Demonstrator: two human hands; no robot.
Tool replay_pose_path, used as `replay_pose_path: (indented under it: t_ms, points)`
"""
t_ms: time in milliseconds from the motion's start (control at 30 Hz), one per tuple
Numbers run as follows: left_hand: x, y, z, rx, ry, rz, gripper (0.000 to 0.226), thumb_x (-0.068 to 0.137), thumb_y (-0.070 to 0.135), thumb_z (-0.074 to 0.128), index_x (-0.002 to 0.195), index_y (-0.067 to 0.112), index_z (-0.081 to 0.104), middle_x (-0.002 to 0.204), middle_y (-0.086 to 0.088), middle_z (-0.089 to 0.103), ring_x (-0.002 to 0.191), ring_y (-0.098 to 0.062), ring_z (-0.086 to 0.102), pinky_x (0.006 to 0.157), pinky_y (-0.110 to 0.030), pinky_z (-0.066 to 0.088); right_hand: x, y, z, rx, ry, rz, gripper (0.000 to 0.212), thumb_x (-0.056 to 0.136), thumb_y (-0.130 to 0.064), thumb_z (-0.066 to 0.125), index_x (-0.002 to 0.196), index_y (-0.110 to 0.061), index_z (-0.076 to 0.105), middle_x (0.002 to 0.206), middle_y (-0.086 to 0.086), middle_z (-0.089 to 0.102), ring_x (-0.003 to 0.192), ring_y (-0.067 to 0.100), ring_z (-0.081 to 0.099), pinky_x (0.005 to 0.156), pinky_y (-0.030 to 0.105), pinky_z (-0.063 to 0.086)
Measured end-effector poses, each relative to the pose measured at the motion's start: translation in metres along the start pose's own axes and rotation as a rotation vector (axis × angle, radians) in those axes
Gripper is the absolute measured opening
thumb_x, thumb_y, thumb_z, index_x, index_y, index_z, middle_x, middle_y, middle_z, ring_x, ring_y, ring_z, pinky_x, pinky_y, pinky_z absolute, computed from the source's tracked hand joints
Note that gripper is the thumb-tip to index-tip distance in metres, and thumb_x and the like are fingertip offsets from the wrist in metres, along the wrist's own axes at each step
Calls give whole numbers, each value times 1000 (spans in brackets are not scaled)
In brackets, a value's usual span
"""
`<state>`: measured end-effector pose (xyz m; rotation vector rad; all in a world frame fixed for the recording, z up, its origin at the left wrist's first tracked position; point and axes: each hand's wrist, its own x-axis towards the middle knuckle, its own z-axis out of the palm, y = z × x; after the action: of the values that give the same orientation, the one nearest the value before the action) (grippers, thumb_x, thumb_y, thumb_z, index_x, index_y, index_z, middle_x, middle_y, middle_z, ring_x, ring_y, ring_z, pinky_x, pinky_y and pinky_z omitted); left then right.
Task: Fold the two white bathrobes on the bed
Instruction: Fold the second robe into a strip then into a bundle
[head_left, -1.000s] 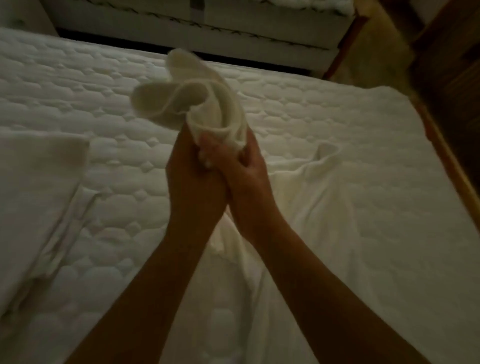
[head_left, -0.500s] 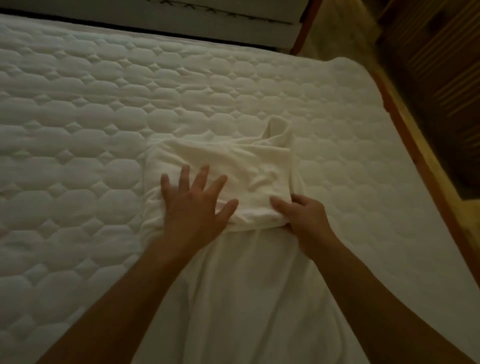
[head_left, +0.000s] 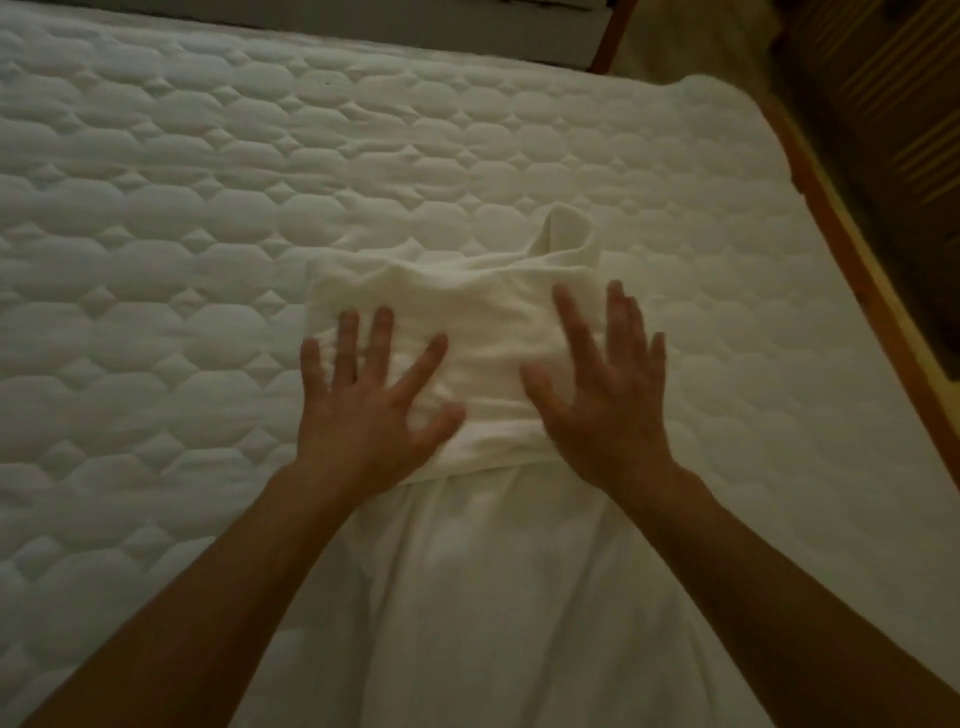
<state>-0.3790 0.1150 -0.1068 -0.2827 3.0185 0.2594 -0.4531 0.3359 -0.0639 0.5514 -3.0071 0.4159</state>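
Head view — dim room, quilted bed (head_left: 156, 218); left hand (head_left: 363, 415), right hand (head_left: 608, 410) splayed flat on folded bathrobe (head_left: 483, 332)

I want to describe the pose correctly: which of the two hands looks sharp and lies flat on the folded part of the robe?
The left hand: its spread fingers press flat on the folded part of the bathrobe, sharply outlined. The right hand is blurred.
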Motion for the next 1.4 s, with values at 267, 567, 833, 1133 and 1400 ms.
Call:
replay_pose_path:
  t_ms: [267,567,833,1133,1400]
  points:
    - [2,-7,30,-19,12,-32,81,81,90,11,152,57,-11,167,-1,-22,153,-31,-19,118,-63,-10,-2,42,35,10,-359,214,78,83,-86,29,145,-67,-15,167,22,-2,157,25,-4,125,49,5]
    - [-27,-15,-16,-108,-91,-62,84,80,88,18,154,54,-1,168,-4,-16,155,-25,-10,120,-59,-4,-59,48,-36,329,-587,357,87,88,-78,44,150,-58,-14,170,9,1,155,33,9,123,55,18]
    - [-314,44,-12,-784,-345,-727,100,42,98,60,113,27,62,106,1,72,90,-22,71,88,-47,58,-313,123,-108,395,-828,653,91,76,-88,48,143,-27,51,138,1,60,115,20,59,92,33,51]
    - [-481,119,11,-943,-299,-786,88,68,60,83,141,37,40,128,5,61,111,-17,64,100,-43,52,-413,143,-121,849,-890,582,74,77,-61,72,141,-38,43,133,-12,59,106,7,61,83,36,58]
    - [-507,105,2,-965,-312,-359,56,97,-6,45,129,38,60,135,-10,59,109,-27,64,84,-39,56,-459,191,-126,585,-942,134,109,93,1,61,149,-64,-5,137,-10,57,115,13,64,93,35,57]
